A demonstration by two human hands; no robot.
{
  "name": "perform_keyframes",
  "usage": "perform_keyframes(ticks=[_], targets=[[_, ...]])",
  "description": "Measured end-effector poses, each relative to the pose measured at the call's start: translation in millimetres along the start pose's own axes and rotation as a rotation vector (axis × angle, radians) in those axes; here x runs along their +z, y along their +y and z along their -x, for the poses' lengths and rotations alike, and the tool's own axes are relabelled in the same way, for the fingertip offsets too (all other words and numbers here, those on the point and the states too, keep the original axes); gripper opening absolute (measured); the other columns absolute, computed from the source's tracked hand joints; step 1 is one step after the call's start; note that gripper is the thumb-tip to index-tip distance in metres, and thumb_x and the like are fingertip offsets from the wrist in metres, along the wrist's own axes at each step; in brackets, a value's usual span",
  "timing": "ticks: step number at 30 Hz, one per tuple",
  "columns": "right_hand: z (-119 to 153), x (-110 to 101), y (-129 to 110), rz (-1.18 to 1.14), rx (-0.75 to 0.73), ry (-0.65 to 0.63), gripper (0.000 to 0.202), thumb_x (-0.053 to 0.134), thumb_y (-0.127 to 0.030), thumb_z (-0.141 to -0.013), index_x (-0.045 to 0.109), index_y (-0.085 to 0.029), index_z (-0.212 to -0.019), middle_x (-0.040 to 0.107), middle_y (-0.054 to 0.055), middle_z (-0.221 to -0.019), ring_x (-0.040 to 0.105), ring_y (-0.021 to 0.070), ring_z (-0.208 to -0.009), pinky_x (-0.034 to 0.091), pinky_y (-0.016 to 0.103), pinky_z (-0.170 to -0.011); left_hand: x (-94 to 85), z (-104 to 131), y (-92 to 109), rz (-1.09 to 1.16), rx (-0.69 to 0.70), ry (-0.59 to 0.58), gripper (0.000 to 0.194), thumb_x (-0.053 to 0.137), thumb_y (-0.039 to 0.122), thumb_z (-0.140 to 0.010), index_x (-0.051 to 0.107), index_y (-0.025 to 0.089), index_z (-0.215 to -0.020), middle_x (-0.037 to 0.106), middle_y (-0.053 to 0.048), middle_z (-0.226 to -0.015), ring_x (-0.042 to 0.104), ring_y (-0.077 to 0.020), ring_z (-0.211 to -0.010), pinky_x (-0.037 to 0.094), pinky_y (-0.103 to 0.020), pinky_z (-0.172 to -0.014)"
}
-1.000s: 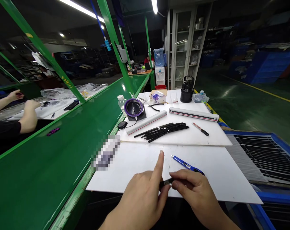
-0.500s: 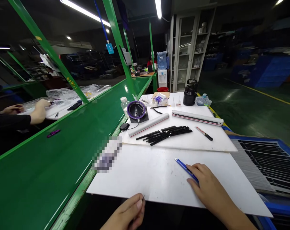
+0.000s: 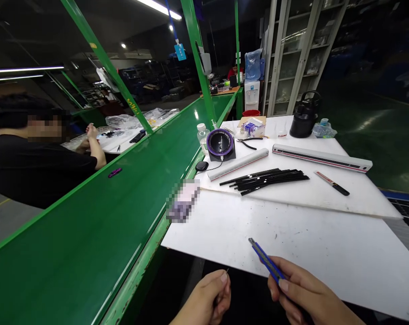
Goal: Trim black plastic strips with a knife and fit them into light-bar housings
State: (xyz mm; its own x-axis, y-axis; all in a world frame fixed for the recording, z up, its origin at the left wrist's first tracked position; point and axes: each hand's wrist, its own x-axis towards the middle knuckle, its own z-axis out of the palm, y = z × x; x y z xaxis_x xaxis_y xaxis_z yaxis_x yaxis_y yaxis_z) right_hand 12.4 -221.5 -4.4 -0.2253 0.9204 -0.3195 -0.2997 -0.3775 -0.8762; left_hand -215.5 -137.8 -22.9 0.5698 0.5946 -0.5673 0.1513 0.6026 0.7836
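My right hand is closed around a blue utility knife, its metal tip pointing up and left above the front of the white table. Just off the table's front edge, my left hand is pinched on a tiny thin dark piece, too small to name. Farther back, black strips lie in a loose bundle on a white foam sheet. Two white train-like bodies, one at left and one at right, rest behind them. A second knife lies right of the strips.
A purple-rimmed round device, pliers, a bottle and a black jug stand or lie at the back. The green partition runs along the left, with a person in black beyond it.
The view has swung left, bringing the person beyond the partition into sight. My right hand has lifted the blue knife off the table and drawn it nearer to my left hand.
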Motion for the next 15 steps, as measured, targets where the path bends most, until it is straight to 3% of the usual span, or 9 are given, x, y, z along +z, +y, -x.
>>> perform_keyframes(ticks=[2, 5, 10, 15], targets=[[-3, 0, 4, 0.331, -0.086, 0.115, 0.037, 0.042, -0.052, -0.096, 0.064, -0.022, -0.101, 0.061, 0.004, -0.076, 0.05, 0.0138, -0.057, 0.039, 0.023, -0.051, 1.3, -3, -2, 0.042, -0.042, 0.005, 0.034, 0.052, 0.051, -0.083, 0.043, 0.02, -0.072, 0.033, 0.007, -0.05, 0.015, -0.0067, -0.043, 0.008, -0.023, -0.045], [-4, -1, 14, 0.698, -0.179, 0.217, 0.039, 0.037, -0.044, -0.099, 0.054, -0.028, -0.13, 0.064, 0.002, -0.074, 0.059, 0.0201, -0.062, 0.047, 0.029, -0.058, -0.4, -7, 2, 0.065, -0.07, 0.011, 0.029, 0.052, 0.045, -0.082, 0.045, 0.019, -0.071, 0.035, 0.006, -0.05, 0.018, -0.0063, -0.043, 0.009, -0.022, -0.044], [-9, 4, 25, 0.936, -0.305, 0.246, 0.052, 0.04, -0.025, -0.094, 0.041, -0.032, -0.145, 0.066, -0.001, -0.067, 0.059, 0.0203, -0.048, 0.047, 0.028, -0.05, -2.1, -15, 5, 0.053, -0.117, 0.026, 0.03, 0.052, 0.046, -0.082, 0.045, 0.019, -0.072, 0.037, 0.006, -0.051, 0.021, -0.0061, -0.043, 0.011, -0.02, -0.042], [-18, 10, 32, 1.129, -0.386, 0.181, 0.06, 0.038, -0.014, -0.088, 0.039, -0.027, -0.147, 0.068, 0.002, -0.071, 0.061, 0.0201, -0.052, 0.049, 0.027, -0.055, -1.5, -19, 7, 0.018, -0.146, 0.034, 0.032, 0.051, 0.047, -0.083, 0.044, 0.019, -0.07, 0.037, 0.006, -0.05, 0.021, -0.0059, -0.042, 0.011, -0.02, -0.042]])
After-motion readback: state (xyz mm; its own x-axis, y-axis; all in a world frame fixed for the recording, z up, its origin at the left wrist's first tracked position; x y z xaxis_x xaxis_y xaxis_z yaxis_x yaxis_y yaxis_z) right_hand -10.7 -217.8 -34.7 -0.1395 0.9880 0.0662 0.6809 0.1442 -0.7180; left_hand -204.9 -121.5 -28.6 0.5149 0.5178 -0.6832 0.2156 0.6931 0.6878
